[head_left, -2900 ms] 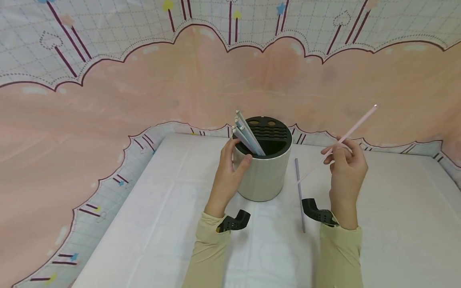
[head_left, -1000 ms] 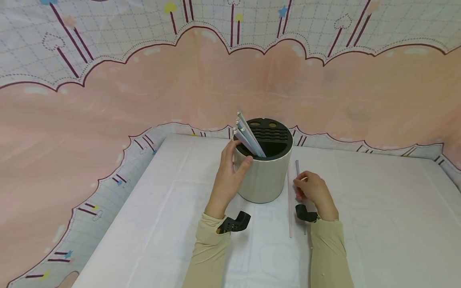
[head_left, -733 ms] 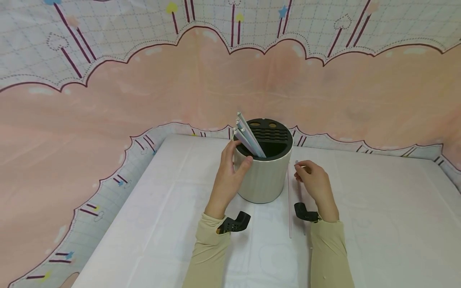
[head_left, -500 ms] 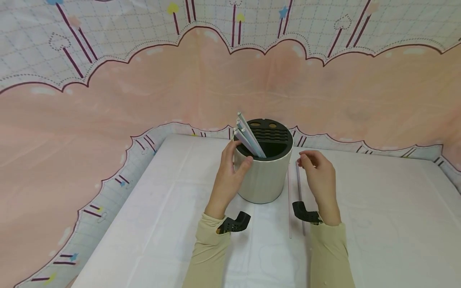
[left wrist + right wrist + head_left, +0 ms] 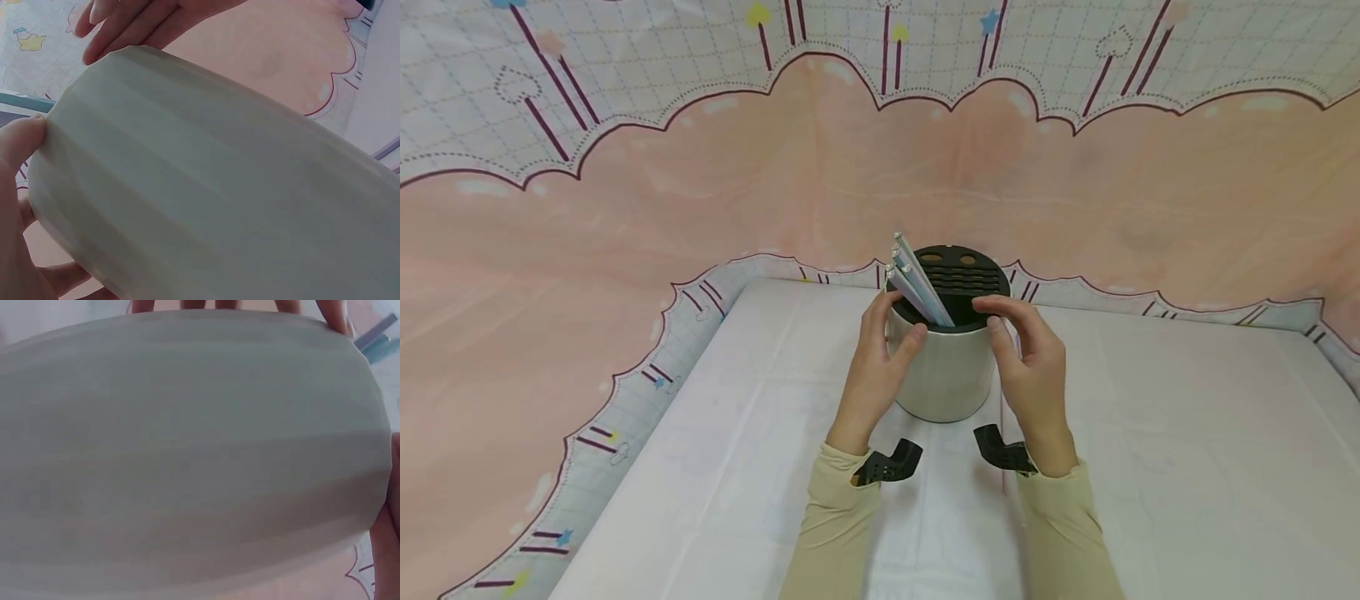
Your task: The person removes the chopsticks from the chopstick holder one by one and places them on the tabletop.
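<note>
A cream, ribbed pen holder [image 5: 943, 375] with a black slotted top stands upright on the table. My left hand [image 5: 876, 367] holds its left side, thumb at the front of the rim and fingers around the side. Several slim pale sticks with shiny tips [image 5: 923, 292] lean left in its front compartment. At the holder's right rim is my right hand [image 5: 1033, 367], its index finger reaching over the opening and its thumb near the front edge; nothing shows pinched between them. In the left wrist view, the right hand's fingers [image 5: 144, 22] look fairly straight beside the holder [image 5: 206, 162].
A thin pink stick [image 5: 1002, 404] lies right of the holder on the white-covered table [image 5: 737, 467], partly hidden by the right wrist. A lilac stick [image 5: 1017, 342] shows only a small part behind the right hand. A peach patterned cloth [image 5: 700, 192] hangs behind.
My right hand laid the pink stick on the table, moved along the lilac stick there, then came left to the holder's rim. The left hand has stayed on the holder.
</note>
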Motion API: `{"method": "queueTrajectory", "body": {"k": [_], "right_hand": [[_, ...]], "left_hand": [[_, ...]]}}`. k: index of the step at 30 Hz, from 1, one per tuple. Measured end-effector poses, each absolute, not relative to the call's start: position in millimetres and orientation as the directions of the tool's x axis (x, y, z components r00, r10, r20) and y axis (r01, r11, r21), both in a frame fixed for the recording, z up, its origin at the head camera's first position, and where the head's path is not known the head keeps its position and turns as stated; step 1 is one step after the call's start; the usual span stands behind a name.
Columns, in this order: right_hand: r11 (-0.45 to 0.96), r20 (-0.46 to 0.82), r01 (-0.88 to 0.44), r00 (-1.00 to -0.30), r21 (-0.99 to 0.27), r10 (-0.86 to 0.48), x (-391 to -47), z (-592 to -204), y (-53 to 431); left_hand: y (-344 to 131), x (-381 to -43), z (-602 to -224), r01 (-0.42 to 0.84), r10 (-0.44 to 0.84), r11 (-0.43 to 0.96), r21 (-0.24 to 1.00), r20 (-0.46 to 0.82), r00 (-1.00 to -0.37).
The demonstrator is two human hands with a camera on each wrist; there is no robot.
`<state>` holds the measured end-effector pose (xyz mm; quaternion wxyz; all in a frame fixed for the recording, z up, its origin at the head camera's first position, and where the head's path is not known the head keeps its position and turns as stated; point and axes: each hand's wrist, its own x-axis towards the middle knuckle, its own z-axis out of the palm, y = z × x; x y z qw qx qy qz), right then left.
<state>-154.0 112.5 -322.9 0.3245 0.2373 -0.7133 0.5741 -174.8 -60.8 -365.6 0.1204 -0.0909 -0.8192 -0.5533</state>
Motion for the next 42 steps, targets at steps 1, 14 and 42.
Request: {"method": "queueTrajectory", "body": {"k": [1, 14, 42], "right_hand": [[0.248, 0.740, -0.713, -0.671, -0.656, 0.029, -154, -322, 111], [0.572, 0.749, -0.646, -0.657, -0.505, -0.080, -172, -346, 99], [0.251, 0.590, -0.542, -0.784, -0.802, 0.193, -160, -333, 94]], "left_hand": [[-61, -175, -365, 0.279, 0.015, 0.370, 0.886, 0.295, -0.955], [-60, -177, -365, 0.301, 0.020, 0.375, 0.877, 0.317, -0.948], [-62, -176, -367, 0.304, 0.020, 0.414, 0.858, 0.326, -0.945]]}}
